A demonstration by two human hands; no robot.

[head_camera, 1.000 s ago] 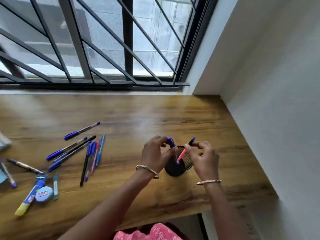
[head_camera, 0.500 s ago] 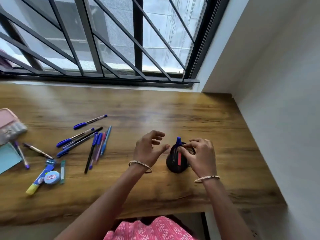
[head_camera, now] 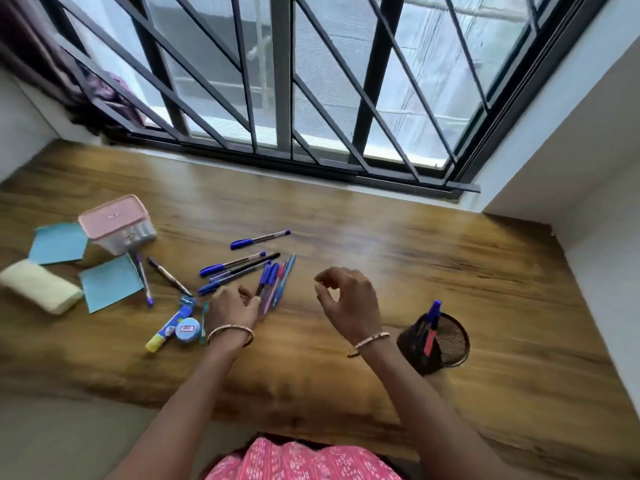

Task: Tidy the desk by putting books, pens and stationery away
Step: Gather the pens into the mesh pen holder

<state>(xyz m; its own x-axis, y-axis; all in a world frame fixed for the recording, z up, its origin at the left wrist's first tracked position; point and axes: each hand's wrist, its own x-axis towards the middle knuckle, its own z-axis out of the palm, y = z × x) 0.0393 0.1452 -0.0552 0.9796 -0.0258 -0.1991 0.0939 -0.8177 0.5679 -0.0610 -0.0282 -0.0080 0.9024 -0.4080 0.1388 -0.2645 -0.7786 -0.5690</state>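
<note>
Nearest you, your left hand [head_camera: 230, 308] is down among the loose pens [head_camera: 268, 289] on the bench [head_camera: 381, 258], its fingers [head_camera: 254, 301] reaching to the near ends of the bunched ones; whether they have closed on a barrel you cannot tell from here. Your right hand [head_camera: 348, 301] hangs above the wood beside it, fingers loosely curled and holding nothing.

To your right the mesh pen cup [head_camera: 434, 342] stands near the bench's front edge with a blue pen [head_camera: 433, 311] and a red one [head_camera: 429, 341] inside. The cup looks light and top-heavy: if you swing an arm back carelessly, your wrist or bangle [head_camera: 369, 341] may knock it over or off the edge.

The pens lie crossed and touching, so pulling one from the pile will likely drag or roll its neighbours.

Further left, the glue stick [head_camera: 166, 329], round tape [head_camera: 187, 330], blue paper notes [head_camera: 109, 282] and the pink case [head_camera: 116, 223] wait, all easy to scatter with a sweeping forearm.
</note>
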